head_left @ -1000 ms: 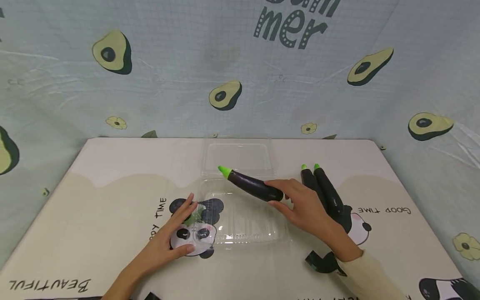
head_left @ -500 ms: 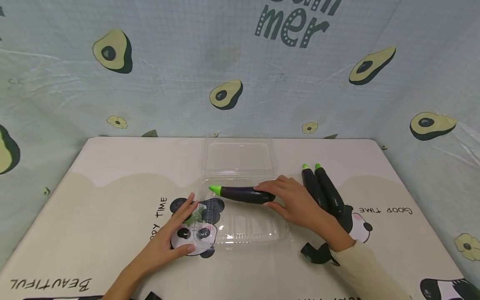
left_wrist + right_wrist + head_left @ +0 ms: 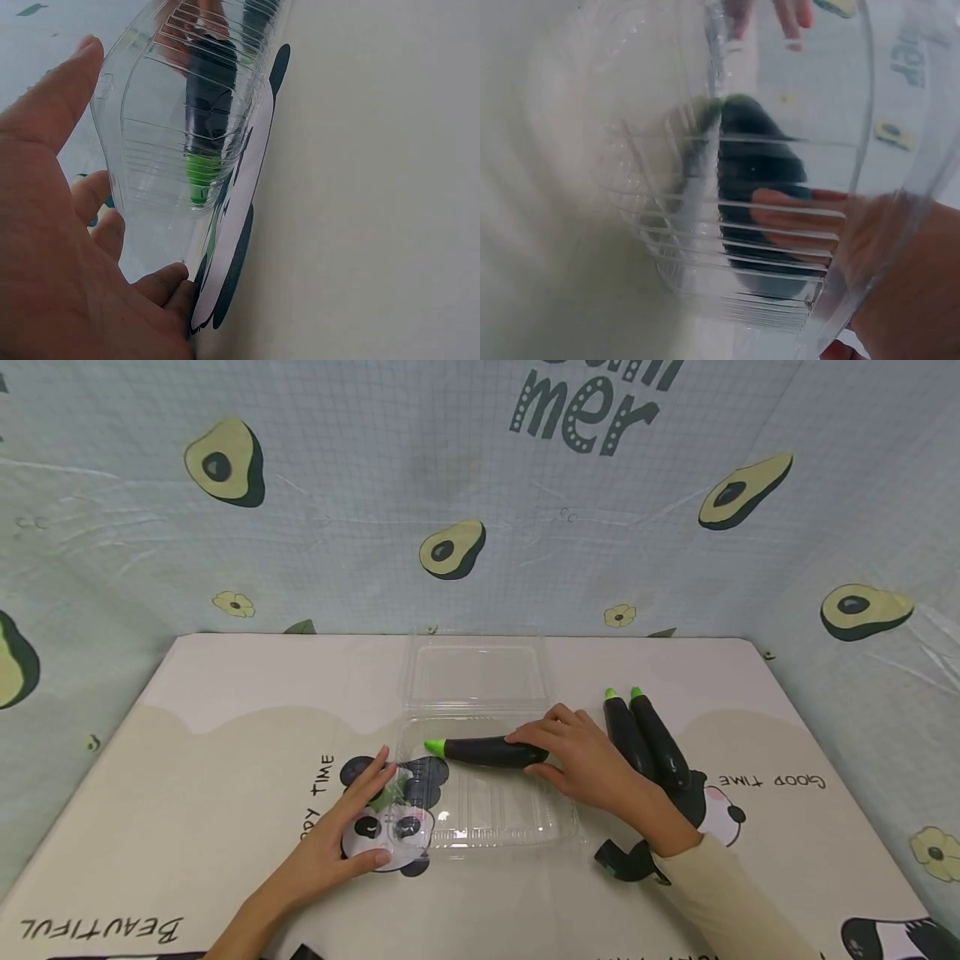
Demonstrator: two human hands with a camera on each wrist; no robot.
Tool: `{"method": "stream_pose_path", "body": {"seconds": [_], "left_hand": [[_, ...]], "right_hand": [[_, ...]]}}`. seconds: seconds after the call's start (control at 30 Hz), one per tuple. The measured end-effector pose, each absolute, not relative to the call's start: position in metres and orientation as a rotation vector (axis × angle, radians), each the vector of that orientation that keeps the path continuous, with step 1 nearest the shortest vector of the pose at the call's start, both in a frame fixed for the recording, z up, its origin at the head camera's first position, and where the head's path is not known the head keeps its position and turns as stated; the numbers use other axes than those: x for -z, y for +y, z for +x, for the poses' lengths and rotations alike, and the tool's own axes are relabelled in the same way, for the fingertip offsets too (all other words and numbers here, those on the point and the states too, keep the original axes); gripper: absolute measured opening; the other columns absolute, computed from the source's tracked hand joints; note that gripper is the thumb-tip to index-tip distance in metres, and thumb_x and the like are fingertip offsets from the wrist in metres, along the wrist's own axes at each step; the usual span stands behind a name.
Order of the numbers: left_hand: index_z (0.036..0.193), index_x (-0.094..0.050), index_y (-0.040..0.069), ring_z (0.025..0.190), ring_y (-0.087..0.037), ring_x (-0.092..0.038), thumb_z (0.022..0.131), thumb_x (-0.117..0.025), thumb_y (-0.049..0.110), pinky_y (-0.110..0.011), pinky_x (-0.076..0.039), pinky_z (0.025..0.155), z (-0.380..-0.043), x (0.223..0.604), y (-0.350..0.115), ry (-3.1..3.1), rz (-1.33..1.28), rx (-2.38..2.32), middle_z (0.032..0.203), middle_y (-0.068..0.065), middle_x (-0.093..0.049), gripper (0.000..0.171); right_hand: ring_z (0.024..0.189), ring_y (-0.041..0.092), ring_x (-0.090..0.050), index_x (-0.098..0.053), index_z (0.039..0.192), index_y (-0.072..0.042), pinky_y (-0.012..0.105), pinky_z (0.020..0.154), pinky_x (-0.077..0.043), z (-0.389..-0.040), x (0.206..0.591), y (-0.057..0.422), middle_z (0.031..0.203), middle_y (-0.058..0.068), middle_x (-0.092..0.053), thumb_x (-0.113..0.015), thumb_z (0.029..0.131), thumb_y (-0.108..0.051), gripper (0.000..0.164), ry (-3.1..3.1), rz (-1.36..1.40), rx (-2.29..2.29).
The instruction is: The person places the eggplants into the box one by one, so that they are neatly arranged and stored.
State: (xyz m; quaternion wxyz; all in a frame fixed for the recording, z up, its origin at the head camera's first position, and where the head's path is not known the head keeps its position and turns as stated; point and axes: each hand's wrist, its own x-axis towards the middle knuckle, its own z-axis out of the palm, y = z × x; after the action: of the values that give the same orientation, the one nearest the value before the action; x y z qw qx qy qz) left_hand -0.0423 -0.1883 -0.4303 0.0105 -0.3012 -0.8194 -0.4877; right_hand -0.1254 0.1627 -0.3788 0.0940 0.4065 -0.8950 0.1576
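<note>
The right hand (image 3: pixel 588 772) grips the dark eggplant (image 3: pixel 480 752) by its thick end, within the back half of the clear plastic clamshell (image 3: pixel 495 842), while the left hand (image 3: pixel 337 839), fingers spread and unclenched, stands at the clamshell's left end. The eggplant looks firm and probably light; its glossy skin may slip, so the thick end seems the surest hold.
</note>
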Motion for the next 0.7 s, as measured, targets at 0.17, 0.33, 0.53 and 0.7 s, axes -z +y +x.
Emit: {"method": "stream_pose_path", "body": {"seconds": [0.17,0.33,0.53,0.7], "left_hand": [[0.150,-0.029,0.009,0.144,-0.021,-0.014,0.076,-0.077,0.014,-0.022,-0.026,0.105,-0.0429,0.4299,-0.1887,-2.584,-0.937,1.506,0.159,-0.009,-0.012,0.089],[0.151,-0.029,0.009,0.144,-0.021,-0.015,0.076,-0.077,0.014,-0.024,-0.030,0.104,-0.0419,0.4304,-0.1890,-2.579,-0.935,1.494,0.159,-0.009,-0.013,0.089],[0.150,-0.029,0.009,0.144,-0.022,-0.015,0.076,-0.076,0.014,-0.021,-0.027,0.105,-0.0419,0.4299,-0.1887,-2.553,-0.942,1.504,0.159,-0.010,-0.013,0.088],[0.151,-0.028,0.011,0.144,-0.020,-0.015,0.076,-0.077,0.015,-0.033,-0.040,0.099,-0.0426,0.4294,-0.1899,-2.600,-0.920,1.506,0.160,-0.007,-0.011,0.089]], "right_hand": [[0.093,0.014,-0.047,-0.063,0.121,-0.022,0.030,0.071,-0.035,-0.1250,0.3770,0.1604,0.115,-0.008,-0.066,-0.080,0.078,-0.017,0.046,-2.696,1.175,-0.452],[0.098,0.016,-0.050,-0.063,0.120,-0.021,0.033,0.073,-0.038,-0.1242,0.3769,0.1585,0.114,-0.007,-0.066,-0.081,0.075,-0.013,0.048,-2.687,1.169,-0.452],[0.100,0.017,-0.051,-0.063,0.118,-0.021,0.035,0.073,-0.038,-0.1243,0.3763,0.1570,0.110,-0.006,-0.066,-0.082,0.074,-0.013,0.049,-2.700,1.160,-0.429],[0.102,0.018,-0.052,-0.063,0.118,-0.020,0.037,0.075,-0.038,-0.1250,0.3747,0.1564,0.110,-0.006,-0.065,-0.082,0.074,-0.014,0.048,-2.721,1.151,-0.415]]}}
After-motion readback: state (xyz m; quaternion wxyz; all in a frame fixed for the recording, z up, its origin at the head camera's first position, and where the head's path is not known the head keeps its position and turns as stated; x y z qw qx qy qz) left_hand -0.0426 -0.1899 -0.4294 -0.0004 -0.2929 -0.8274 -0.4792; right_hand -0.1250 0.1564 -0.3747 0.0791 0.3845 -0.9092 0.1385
